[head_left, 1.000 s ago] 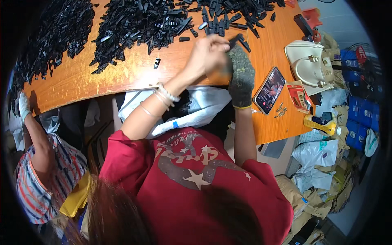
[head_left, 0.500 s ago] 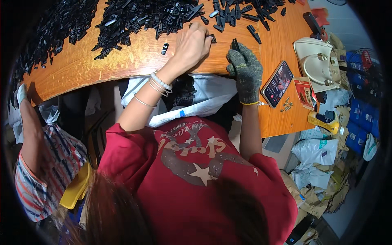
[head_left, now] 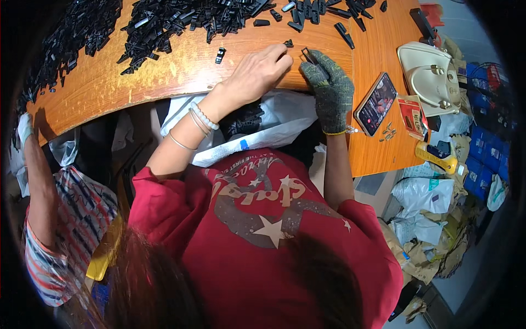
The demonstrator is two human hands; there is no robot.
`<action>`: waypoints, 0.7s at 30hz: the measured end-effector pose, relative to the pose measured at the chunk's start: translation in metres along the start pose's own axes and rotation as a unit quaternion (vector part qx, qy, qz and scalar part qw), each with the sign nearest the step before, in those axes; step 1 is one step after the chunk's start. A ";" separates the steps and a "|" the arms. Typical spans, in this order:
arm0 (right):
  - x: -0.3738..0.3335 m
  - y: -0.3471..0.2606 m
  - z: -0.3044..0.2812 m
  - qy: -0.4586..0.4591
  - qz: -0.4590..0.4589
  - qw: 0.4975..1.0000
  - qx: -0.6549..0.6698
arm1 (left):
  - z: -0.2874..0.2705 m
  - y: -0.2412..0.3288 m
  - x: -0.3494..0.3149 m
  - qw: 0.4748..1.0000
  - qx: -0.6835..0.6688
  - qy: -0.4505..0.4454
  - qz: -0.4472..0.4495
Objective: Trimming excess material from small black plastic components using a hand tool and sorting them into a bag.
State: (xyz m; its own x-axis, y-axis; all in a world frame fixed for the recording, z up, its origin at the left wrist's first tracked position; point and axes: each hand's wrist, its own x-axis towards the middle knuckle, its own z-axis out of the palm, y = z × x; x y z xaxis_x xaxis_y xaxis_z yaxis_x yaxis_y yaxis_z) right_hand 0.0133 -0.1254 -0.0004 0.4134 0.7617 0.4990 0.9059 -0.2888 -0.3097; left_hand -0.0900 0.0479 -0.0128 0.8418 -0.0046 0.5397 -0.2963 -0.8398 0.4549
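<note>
My right hand, in a grey-green knitted glove with a yellow cuff, grips a slim black plastic clip that sticks up past the fingertips. To its left is my bare left hand, low over the table with fingers curled together; what they may hold is hidden. Just beyond these fingers lies a small black piece. Another black clip rests alone on the wood to the left. A large heap of black plastic clips spreads over the far side of the table.
The wooden table curves in front of me. A white bag with black parts inside hangs at its edge. On the right are a phone, a red packet and a cream handbag. Another person's gloved hand is far left.
My left hand has drawn back toward me, away from the heap, uncovering a piece there. The clip in my right hand now stands out more clearly. The whole view has shifted slightly.
</note>
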 end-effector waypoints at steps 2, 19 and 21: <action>-0.002 -0.003 -0.005 -0.038 0.006 0.999 -0.010 | 0.004 -0.007 -0.005 1.000 -0.024 -0.009 0.001; 0.040 -0.006 -0.034 -0.289 -0.043 0.951 -0.099 | 0.015 -0.009 -0.004 0.992 -0.103 0.061 -0.051; 0.052 -0.015 -0.037 -0.323 -0.010 0.941 -0.098 | 0.016 -0.010 -0.004 0.991 -0.105 0.066 -0.048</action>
State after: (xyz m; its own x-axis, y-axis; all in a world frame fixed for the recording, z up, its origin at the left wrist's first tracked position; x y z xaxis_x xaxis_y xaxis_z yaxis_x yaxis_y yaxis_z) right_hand 0.0249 -0.1028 0.0597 0.3117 0.9435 -0.1128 0.9383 -0.3243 -0.1197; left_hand -0.0830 0.0474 -0.0308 0.8080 0.1521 0.5692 -0.3179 -0.7008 0.6385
